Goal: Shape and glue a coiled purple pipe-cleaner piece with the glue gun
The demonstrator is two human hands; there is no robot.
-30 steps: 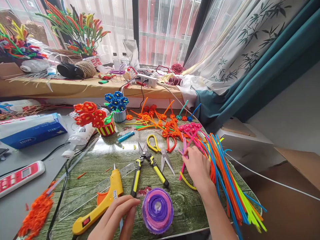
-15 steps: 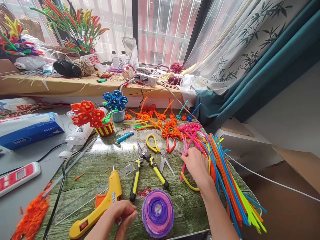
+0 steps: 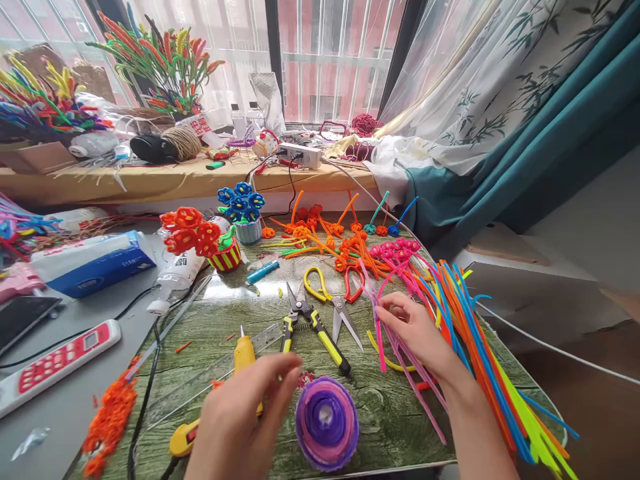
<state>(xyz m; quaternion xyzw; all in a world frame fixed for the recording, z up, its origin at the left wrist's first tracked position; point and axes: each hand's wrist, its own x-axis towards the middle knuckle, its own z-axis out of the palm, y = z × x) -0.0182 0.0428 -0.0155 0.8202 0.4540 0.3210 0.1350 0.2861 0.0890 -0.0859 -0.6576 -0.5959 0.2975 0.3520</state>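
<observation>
Right hand point(image 3: 417, 330) fingers pinch pink pipe cleaners point(image 3: 387, 320) near the worktop's right edge; left hand point(image 3: 240, 413), spread empty, could knock the glue gun point(image 3: 240, 373).

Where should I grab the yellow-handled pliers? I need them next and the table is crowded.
Probably take the pliers by the yellow handles, coming from the near side: the handle ends point toward you, the jaws point away beside the scissors.
</observation>
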